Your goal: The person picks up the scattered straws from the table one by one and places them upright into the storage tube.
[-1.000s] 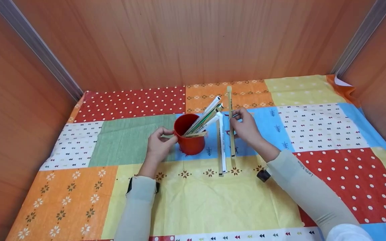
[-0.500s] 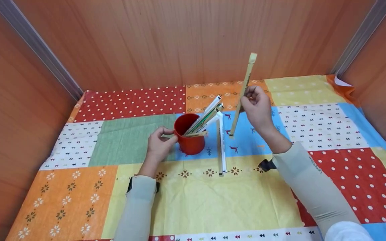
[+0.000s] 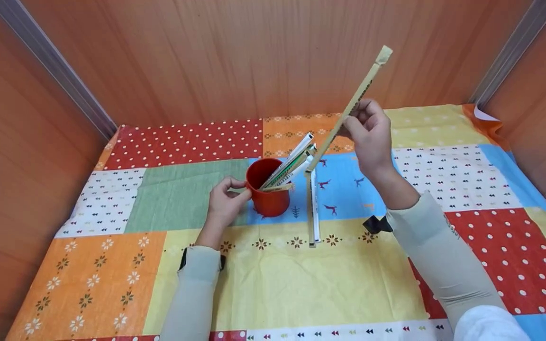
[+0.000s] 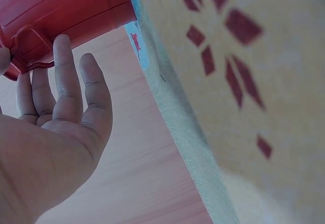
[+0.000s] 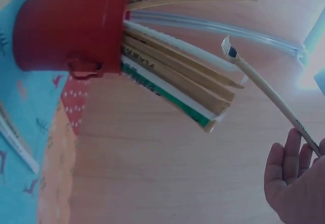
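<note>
A red mug (image 3: 271, 204) with small side handles stands on the patchwork cloth, holding several paper-wrapped straws (image 5: 177, 76) in brown, white and green. My left hand (image 3: 225, 203) pinches the mug's handle (image 4: 38, 36) on its left side; the thumb is mostly cut off in the left wrist view. Raised right of the mug, my right hand (image 3: 371, 137) pinches a brown paper-wrapped straw (image 3: 367, 81) near its middle. That straw slants, its lower end in front of the mug's straws in the head view. A brown straw (image 3: 310, 227) and a white straw (image 3: 316, 218) lie beside each other on the cloth.
Wood-grain panels (image 3: 282, 57) close off the back and both sides. The patchwork cloth (image 3: 273, 284) covers the surface up to the back panel, with a folded corner (image 3: 484, 121) at the far right.
My right hand has lifted the brown straw from beside the lying straws, up and away, and tilted it so its lower end points toward the mug. My left hand and the mug stay put.
</note>
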`<action>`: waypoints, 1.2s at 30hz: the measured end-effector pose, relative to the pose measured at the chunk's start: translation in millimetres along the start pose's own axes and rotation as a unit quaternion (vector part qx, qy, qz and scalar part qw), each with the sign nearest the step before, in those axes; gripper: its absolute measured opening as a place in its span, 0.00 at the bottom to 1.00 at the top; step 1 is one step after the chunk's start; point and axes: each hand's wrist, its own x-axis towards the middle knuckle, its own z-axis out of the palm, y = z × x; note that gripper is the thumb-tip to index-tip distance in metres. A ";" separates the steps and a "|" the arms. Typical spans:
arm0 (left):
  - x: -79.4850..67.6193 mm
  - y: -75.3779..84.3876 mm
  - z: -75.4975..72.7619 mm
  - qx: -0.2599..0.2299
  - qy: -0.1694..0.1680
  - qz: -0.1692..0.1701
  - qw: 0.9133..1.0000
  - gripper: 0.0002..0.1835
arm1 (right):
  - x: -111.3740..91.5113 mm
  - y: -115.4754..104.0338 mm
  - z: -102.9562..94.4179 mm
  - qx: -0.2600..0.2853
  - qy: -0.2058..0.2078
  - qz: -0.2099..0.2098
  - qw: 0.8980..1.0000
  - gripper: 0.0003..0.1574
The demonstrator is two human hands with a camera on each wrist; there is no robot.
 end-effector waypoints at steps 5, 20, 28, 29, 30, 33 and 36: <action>-0.6 1.0 0.2 -0.002 -0.004 -0.009 1.000 0.10 | 0.1 -3.3 9.5 0.017 -0.028 -0.026 0.999 0.06; -0.3 -1.2 1.2 0.005 0.008 0.016 1.000 0.08 | -1.1 20.6 32.2 -0.212 -0.098 -0.072 0.970 0.10; 0.0 -1.2 1.0 0.001 0.005 0.019 1.000 0.08 | -1.2 30.1 42.0 -0.256 -0.136 -0.077 0.954 0.10; 0.0 -1.0 1.1 0.001 0.004 0.018 1.000 0.08 | -0.8 30.9 42.7 -0.256 -0.142 -0.078 0.953 0.10; 0.3 -1.1 1.0 0.001 0.003 0.017 1.000 0.08 | -0.5 31.4 43.3 -0.257 -0.148 -0.078 0.952 0.09; 1.4 -1.4 0.6 -0.002 -0.002 0.009 1.000 0.08 | 0.5 32.4 44.7 -0.263 -0.161 -0.077 0.948 0.08; 2.4 -1.4 -0.2 -0.005 -0.009 -0.001 1.000 0.09 | 1.9 32.7 46.0 -0.273 -0.171 -0.074 0.944 0.09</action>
